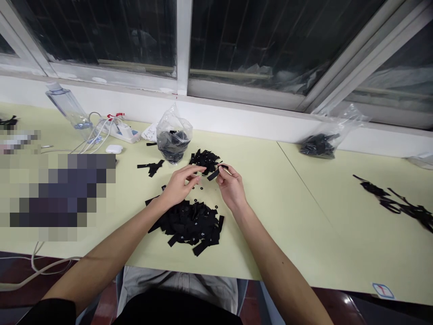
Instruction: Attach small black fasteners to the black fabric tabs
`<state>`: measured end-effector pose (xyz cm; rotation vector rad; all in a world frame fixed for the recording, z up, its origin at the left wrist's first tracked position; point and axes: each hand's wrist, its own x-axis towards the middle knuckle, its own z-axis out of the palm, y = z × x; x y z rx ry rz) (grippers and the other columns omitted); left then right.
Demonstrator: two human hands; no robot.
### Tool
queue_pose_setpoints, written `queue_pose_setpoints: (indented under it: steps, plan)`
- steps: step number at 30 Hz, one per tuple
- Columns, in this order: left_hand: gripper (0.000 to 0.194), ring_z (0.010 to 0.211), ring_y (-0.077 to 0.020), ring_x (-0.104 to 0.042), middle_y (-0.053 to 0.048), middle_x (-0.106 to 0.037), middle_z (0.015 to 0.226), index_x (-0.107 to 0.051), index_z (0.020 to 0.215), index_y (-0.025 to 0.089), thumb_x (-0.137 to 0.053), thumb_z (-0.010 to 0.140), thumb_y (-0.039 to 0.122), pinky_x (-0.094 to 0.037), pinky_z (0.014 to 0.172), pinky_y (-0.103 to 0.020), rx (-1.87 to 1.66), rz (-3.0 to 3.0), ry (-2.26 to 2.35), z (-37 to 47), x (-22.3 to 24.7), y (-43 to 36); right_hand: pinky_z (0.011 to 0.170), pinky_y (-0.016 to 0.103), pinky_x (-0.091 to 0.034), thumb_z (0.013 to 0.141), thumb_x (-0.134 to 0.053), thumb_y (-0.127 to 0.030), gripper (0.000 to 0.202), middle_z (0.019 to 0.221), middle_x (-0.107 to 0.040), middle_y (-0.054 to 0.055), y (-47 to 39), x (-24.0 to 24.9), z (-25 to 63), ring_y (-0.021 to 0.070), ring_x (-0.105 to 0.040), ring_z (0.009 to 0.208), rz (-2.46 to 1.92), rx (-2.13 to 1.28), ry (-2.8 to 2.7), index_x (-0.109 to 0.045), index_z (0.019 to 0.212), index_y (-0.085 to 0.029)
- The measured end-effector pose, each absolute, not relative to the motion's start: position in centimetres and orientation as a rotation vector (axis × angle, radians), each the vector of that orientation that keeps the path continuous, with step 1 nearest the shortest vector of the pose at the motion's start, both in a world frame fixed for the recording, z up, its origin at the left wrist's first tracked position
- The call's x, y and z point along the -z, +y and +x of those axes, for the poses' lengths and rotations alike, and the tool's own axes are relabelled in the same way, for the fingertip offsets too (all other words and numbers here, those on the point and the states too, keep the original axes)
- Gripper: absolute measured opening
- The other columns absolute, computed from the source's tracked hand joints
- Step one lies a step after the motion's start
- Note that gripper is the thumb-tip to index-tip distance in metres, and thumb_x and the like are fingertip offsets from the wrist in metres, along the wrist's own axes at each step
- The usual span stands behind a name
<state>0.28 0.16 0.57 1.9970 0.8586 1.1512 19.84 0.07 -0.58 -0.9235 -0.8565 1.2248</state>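
Between the thumb and fingers of my right hand (232, 185) is a short black fabric strip (213, 175), its free end pointing left. My left hand (182, 183) hovers just to the left of it, thumb and fingers apart, with nothing visible in them. Beneath and nearer to me lies a large pile of black fabric strips (194, 223), some with small white marks. A smaller heap of black strips (204, 158) sits just beyond my hands. Several tiny black rings (216, 206) are scattered between the two piles.
Behind the heaps stands a clear bag of black pieces (174, 140); another bag (320, 144) lies back right. Loose strips (152, 168) are at left, black straps (395, 201) at far right. A water bottle (69, 108), power strip (125, 131) and white earbud case (114, 149) are back left.
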Motion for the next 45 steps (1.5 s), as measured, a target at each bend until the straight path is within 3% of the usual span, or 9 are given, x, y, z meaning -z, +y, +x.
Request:
queue_pose_setpoints:
  steps: [4, 10, 17, 24, 34, 45]
  plan:
    - [0.026, 0.083, -0.0171, -0.064, -0.006, -0.071, 0.104, -0.071, 0.11, 0.023, -0.051, 0.098, 0.034, -0.052, 0.074, -0.031, -1.077, 2.142, 1.037, -0.2, -0.2, 0.8, 0.051, 0.025, -0.036, 0.071, -0.081, -0.037, 0.028, 0.084, -0.061, -0.002, 0.2, 0.5, 20.0, 0.0068, -0.04, 0.055, -0.916, -1.243, -0.798, -0.071, 0.093, -0.024]
    - [0.022, 0.092, -0.0219, -0.062, -0.006, -0.071, 0.096, -0.073, 0.101, 0.022, -0.055, 0.096, 0.033, -0.049, 0.082, -0.036, -0.956, 2.362, 1.103, -0.4, 0.6, 1.7, 0.051, 0.025, -0.036, 0.068, -0.084, -0.035, 0.028, 0.079, -0.058, -0.003, 0.3, 0.2, 20.3, 0.0068, -0.04, 0.054, -0.911, -1.262, -0.709, -0.07, 0.089, -0.024]
    - [0.019, 0.096, -0.0236, -0.059, -0.007, -0.07, 0.1, -0.075, 0.1, 0.022, -0.062, 0.092, 0.034, -0.047, 0.087, -0.037, -0.762, 2.52, 1.039, 0.5, 1.5, 1.9, 0.05, 0.026, -0.036, 0.069, -0.082, -0.038, 0.029, 0.081, -0.06, -0.003, 0.4, 0.8, 20.0, 0.0072, -0.04, 0.053, -0.937, -1.258, -0.752, -0.068, 0.09, -0.025]
    - [0.011, 0.093, -0.0245, -0.059, -0.006, -0.068, 0.094, -0.072, 0.086, 0.019, -0.065, 0.089, 0.026, -0.046, 0.084, -0.038, -0.643, 2.549, 1.108, 1.3, 1.6, 2.2, 0.051, 0.025, -0.036, 0.069, -0.082, -0.038, 0.031, 0.076, -0.055, -0.004, 0.4, 1.2, 19.9, 0.007, -0.038, 0.054, -0.93, -1.269, -0.782, -0.07, 0.094, -0.025]
    - [0.014, 0.097, -0.0266, -0.054, -0.012, -0.06, 0.095, -0.061, 0.089, 0.014, -0.048, 0.095, 0.014, -0.046, 0.081, -0.038, -0.525, 2.821, 1.141, 0.8, 1.7, 1.0, 0.052, 0.028, -0.033, 0.069, -0.081, -0.038, 0.028, 0.067, -0.054, -0.003, -0.1, 0.9, 19.0, 0.0098, -0.042, 0.053, -0.999, -1.245, -0.946, -0.07, 0.09, -0.023]
    - [0.019, 0.094, -0.0248, -0.056, -0.01, -0.064, 0.093, -0.064, 0.092, 0.015, -0.048, 0.092, 0.007, -0.047, 0.085, -0.038, -0.659, 2.687, 1.084, 0.1, 1.5, 1.9, 0.055, 0.028, -0.035, 0.075, -0.078, -0.039, 0.024, 0.066, -0.059, -0.002, -0.4, 0.6, 18.5, 0.0104, -0.049, 0.052, -0.992, -1.168, -1.101, -0.068, 0.089, -0.022]
